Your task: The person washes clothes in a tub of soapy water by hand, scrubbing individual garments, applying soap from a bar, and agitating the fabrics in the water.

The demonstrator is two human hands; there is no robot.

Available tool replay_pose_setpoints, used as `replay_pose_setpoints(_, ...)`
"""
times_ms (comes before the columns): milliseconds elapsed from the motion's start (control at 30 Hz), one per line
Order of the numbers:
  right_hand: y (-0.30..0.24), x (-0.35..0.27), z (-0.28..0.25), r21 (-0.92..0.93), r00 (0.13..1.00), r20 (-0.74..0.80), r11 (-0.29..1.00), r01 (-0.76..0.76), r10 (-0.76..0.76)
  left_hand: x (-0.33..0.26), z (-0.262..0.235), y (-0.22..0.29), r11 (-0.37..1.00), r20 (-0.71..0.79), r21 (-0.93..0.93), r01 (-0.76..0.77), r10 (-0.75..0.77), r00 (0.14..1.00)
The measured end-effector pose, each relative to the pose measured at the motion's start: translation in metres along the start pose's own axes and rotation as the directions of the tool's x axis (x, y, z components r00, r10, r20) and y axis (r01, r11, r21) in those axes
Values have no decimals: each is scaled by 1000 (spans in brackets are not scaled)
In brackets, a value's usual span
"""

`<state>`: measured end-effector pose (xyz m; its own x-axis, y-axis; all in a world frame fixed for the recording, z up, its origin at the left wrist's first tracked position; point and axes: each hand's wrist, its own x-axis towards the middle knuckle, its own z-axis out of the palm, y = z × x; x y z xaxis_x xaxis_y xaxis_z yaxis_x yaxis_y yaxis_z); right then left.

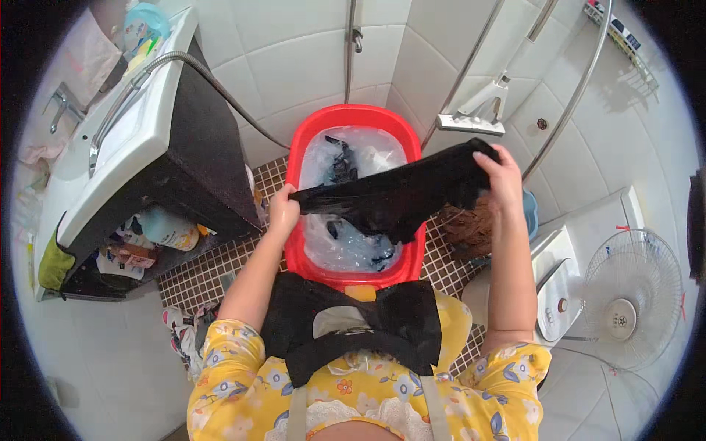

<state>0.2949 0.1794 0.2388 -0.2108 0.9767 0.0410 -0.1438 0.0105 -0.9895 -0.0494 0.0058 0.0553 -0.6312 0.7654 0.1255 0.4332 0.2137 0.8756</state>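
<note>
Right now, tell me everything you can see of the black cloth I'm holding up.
The black cloth is a soft-looking fabric stretched between the left hand and right hand. Its left end is gathered narrow; it widens rightward, its creased lower edge hanging unevenly. It slants up to the right in the picture, over the red tub and past its right rim. Whether it is wet or touches the tub, I can't tell.

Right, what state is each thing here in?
Left hand: closed on black cloth
Right hand: closed on black cloth
Black cloth: stretched above red tub
Red tub: holding dark laundry
Brown cloth: bunched beside tub
Green cloth: draped at washbasin's corner
Fan: running state unclear
</note>
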Motion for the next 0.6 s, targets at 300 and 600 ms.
replay_pose_setpoints(300,92,8,-16,-85,984,-52,981,-175,171,36,6,29,932,56,-338,131,-119,991)
replay_pose_setpoints(600,257,-53,-54,-899,995,48,438,7,83,-24,24,-18,980,265,71,-187,162,951)
